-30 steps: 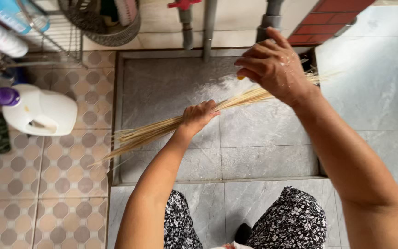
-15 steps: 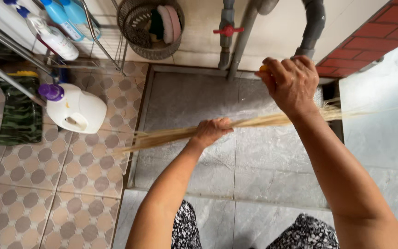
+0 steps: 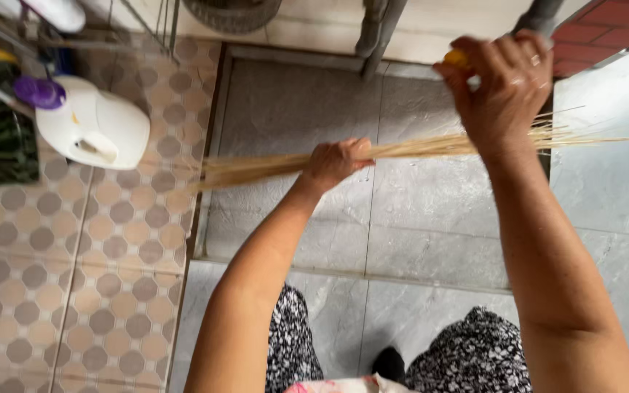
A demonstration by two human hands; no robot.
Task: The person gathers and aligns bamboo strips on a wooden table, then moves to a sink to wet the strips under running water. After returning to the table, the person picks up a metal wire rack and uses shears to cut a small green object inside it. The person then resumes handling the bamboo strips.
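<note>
Grey tiled floor below; straw bundle (image 3: 271, 167) in left hand (image 3: 336, 161) grip, right hand (image 3: 504, 87) seemingly gripping too.

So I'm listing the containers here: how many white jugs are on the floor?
1: a white jug with a purple cap lies on the patterned tiles at left. Others may be hidden beyond the frame.

Left hand (image 3: 335, 161) gripping straw bundle (image 3: 271, 166), right hand (image 3: 504, 91) pinching perhaps a yellow band (image 3: 456, 58), white jug (image 3: 95, 131) nearby

Dry, matt straw bundle (image 3: 271, 167); glossy white plastic jug (image 3: 96, 131); smooth grey stone-look floor tiles (image 3: 431, 211).
</note>
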